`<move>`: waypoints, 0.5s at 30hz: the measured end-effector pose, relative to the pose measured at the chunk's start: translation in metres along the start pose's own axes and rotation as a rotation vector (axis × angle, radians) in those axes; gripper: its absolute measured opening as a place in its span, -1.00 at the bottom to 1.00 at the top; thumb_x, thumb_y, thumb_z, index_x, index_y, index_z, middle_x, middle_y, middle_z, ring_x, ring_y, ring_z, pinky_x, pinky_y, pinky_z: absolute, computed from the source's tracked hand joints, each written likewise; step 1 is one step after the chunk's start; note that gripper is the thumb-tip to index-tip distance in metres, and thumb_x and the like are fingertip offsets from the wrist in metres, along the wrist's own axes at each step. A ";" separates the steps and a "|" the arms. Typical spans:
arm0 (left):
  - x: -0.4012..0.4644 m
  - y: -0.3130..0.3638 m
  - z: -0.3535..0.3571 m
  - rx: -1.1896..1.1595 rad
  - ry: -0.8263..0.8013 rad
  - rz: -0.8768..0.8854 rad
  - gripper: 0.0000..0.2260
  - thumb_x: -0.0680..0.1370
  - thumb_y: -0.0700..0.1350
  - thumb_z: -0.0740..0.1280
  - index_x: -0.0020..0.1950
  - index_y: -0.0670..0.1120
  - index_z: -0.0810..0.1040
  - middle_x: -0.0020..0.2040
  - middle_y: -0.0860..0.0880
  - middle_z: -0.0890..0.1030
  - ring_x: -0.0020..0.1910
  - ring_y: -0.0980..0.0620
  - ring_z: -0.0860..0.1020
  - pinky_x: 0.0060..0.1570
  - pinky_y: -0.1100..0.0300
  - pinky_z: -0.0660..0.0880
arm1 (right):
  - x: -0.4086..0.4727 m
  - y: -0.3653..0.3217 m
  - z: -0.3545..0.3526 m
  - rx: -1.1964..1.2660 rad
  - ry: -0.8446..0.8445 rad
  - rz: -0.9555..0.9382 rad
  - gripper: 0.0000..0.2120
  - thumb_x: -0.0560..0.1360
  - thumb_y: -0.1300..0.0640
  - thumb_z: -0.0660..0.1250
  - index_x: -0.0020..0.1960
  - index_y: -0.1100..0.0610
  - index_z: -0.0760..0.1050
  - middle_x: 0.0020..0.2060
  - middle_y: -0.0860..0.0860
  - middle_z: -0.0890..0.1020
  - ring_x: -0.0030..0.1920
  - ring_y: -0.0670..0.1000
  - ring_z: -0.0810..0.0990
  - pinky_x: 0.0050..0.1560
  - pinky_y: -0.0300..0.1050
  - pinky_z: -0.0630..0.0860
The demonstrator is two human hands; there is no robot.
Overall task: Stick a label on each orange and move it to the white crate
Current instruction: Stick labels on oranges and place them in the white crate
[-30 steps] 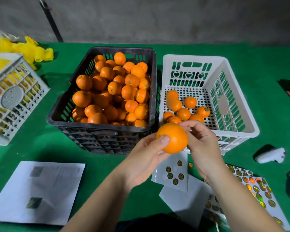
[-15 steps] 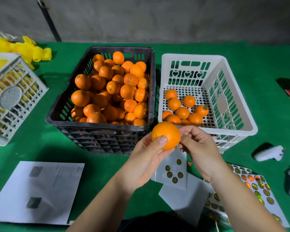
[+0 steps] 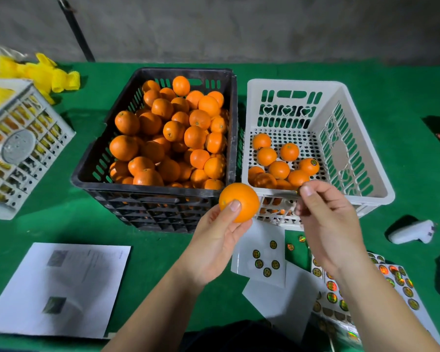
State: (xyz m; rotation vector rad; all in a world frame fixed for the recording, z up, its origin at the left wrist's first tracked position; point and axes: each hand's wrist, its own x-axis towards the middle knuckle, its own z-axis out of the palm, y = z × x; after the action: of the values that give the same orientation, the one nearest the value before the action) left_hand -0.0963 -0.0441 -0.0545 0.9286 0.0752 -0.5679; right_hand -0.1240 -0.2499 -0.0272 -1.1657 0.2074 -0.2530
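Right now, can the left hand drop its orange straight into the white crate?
Probably yes. The left hand holds the orange just in front of the white crate, whose top is open. The right hand hovers near that front rim and might need to shift aside.

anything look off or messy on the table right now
Mostly tidy. Two loose labels lie on the green cloth between the sticker sheets, off their backing. The small sheet and the large one overlap askew. No fruit has spilled from either crate.

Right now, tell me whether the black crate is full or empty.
Nearly full: the black crate holds oranges heaped almost to its rim, several layers deep, hiding its floor.
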 end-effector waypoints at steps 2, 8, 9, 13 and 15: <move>-0.002 0.000 -0.002 0.133 -0.039 0.029 -0.16 0.36 0.21 0.66 0.49 -0.13 0.45 0.40 -0.12 0.63 0.44 -0.08 0.56 0.49 0.01 0.45 | -0.004 -0.009 0.006 -0.220 -0.148 -0.039 -0.92 0.47 0.02 0.54 -0.04 -0.03 0.71 -0.26 -0.03 0.61 -0.25 -0.05 0.51 -0.13 -0.18 0.48; -0.003 -0.007 0.004 0.267 -0.044 0.093 -0.17 0.41 0.14 0.65 0.52 -0.20 0.42 0.41 -0.21 0.60 0.44 -0.18 0.54 0.45 -0.05 0.47 | -0.006 -0.019 0.028 -0.490 -0.385 -0.029 -0.92 0.50 0.09 0.49 -0.01 -0.05 0.69 -0.20 0.08 0.67 -0.16 0.06 0.65 -0.11 -0.07 0.62; -0.003 -0.007 0.003 0.297 -0.032 0.101 -0.24 0.42 0.09 0.64 0.51 -0.18 0.44 0.38 -0.19 0.63 0.41 -0.17 0.57 0.41 -0.02 0.51 | -0.005 -0.019 0.027 -0.547 -0.402 -0.029 -0.92 0.49 0.05 0.48 -0.02 -0.06 0.68 -0.20 0.16 0.64 -0.15 0.18 0.61 -0.09 0.08 0.60; -0.004 -0.006 -0.001 0.360 -0.030 0.121 -0.40 0.47 -0.04 0.55 0.46 -0.15 0.49 0.31 -0.16 0.66 0.33 -0.15 0.62 0.32 0.01 0.57 | 0.001 -0.021 0.018 -0.614 -0.448 0.067 -0.76 0.47 -0.06 0.52 0.10 -0.14 0.57 -0.35 0.05 0.44 -0.32 0.09 0.40 -0.27 -0.14 0.41; -0.005 -0.004 0.001 0.349 -0.036 0.122 -0.39 0.45 -0.06 0.56 0.46 -0.15 0.48 0.31 -0.17 0.66 0.31 -0.15 0.63 0.29 0.04 0.58 | 0.003 -0.021 0.014 -0.597 -0.412 0.155 -0.59 0.40 -0.17 0.53 0.19 -0.21 0.51 -0.34 -0.04 0.45 -0.32 -0.05 0.42 -0.30 -0.25 0.39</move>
State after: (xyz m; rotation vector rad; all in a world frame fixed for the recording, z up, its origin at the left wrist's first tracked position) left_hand -0.1027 -0.0445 -0.0558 1.2524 -0.1158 -0.4923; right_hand -0.1187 -0.2463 -0.0021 -1.7535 0.0030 0.2062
